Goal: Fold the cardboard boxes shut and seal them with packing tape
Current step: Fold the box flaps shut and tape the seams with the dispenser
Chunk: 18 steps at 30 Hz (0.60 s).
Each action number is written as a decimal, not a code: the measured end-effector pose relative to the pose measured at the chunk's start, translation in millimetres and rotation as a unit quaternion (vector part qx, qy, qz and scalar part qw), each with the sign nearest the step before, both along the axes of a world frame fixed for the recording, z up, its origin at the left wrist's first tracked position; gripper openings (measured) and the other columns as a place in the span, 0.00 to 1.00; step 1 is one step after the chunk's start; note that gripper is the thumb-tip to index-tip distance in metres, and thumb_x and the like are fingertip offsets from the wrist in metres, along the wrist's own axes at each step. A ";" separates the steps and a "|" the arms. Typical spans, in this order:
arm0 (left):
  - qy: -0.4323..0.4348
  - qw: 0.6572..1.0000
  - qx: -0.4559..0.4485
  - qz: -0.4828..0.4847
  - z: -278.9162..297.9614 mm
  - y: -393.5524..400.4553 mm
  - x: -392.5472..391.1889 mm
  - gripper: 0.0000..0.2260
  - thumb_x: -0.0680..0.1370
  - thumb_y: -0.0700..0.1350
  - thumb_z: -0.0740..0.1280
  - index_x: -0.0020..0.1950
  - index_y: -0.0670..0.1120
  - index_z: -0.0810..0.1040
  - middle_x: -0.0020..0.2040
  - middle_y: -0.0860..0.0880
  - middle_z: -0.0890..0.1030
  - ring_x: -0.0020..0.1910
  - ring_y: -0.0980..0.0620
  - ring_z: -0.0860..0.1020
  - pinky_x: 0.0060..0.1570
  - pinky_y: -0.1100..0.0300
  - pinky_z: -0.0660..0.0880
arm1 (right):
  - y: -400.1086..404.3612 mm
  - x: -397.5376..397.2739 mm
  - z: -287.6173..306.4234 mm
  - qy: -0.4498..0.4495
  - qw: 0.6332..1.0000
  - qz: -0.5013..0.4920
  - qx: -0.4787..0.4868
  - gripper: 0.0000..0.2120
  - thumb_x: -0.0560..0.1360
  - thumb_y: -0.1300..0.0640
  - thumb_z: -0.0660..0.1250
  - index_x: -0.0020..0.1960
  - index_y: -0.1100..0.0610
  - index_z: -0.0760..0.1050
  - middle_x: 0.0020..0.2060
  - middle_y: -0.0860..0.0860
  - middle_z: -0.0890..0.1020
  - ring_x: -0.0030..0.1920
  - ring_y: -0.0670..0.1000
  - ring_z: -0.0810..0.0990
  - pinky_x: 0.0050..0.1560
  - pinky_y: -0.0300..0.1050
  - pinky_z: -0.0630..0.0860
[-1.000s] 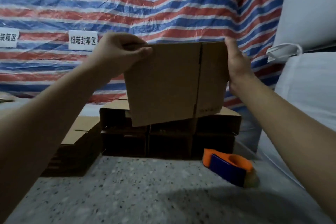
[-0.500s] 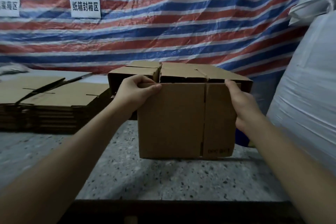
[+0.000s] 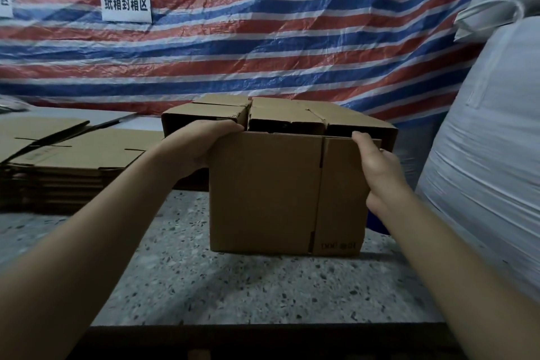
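Early stage, no sealing visible yet. One cardboard box (image 3: 287, 193) stands upright on the speckled surface (image 3: 233, 286), its near face toward the camera. Both hands are on it: left hand (image 3: 201, 145) curls over the box's upper left corner, thumb along the top edge; right hand (image 3: 380, 169) wraps the upper right corner, fingertips at the top edge. So both are clamped on the same box, one at each side.

No tape shows on the near face. The top of this box is out of sight, so whether its flaps are folded cannot be told.

Just behind the box sits a cluster of opened boxes (image 3: 280, 117), with dark open ends facing the camera; these look untaped too. Left of the box, a stack of flat cardboard (image 3: 73, 155) waits, not yet made up. No tape dispenser is visible; a blue bit shows just right of the box, under the right wrist, too little to identify.

Judgement: most work is left, meaning flap folding on this box, taping, then the remaining boxes and flat stock. Right of the box stands a big white sack (image 3: 482, 155); behind it hangs a striped tarp (image 3: 263, 38).
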<state>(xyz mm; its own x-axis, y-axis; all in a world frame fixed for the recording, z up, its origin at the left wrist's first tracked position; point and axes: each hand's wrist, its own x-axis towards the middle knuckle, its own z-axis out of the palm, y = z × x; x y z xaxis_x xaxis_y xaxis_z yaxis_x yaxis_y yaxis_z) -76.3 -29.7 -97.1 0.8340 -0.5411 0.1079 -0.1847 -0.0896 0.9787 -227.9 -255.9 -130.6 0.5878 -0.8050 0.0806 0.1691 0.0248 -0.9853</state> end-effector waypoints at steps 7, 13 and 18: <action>0.038 0.997 -0.036 -0.058 -9.7 -2.3 -8.1 0.14 0.77 0.54 0.67 0.56 0.47 0.85 0.47 0.46 0.85 0.43 0.52 0.84 0.39 0.59 0.80 | 7.7 2.1 -4.9 -0.031 0.999 -0.011 0.013 0.38 0.73 0.39 0.69 0.77 0.55 0.65 0.72 0.55 0.74 0.70 0.59 0.73 0.72 0.64 0.69; 0.046 0.995 -0.063 0.063 4.8 -15.5 -23.6 0.08 0.75 0.49 0.68 0.47 0.49 0.87 0.40 0.48 0.86 0.37 0.52 0.83 0.34 0.60 0.78 | 3.0 3.0 2.5 -0.017 0.999 0.034 -0.024 0.18 0.77 0.41 0.65 0.59 0.52 0.79 0.54 0.54 0.85 0.56 0.55 0.82 0.63 0.60 0.75; 0.048 0.987 -0.093 0.124 15.0 -35.2 -37.6 0.07 0.77 0.51 0.68 0.52 0.50 0.81 0.44 0.48 0.83 0.46 0.50 0.81 0.44 0.54 0.76 | -4.8 7.1 19.6 -0.044 0.977 0.199 -0.058 0.18 0.76 0.42 0.62 0.47 0.54 0.84 0.41 0.53 0.85 0.45 0.52 0.84 0.49 0.51 0.80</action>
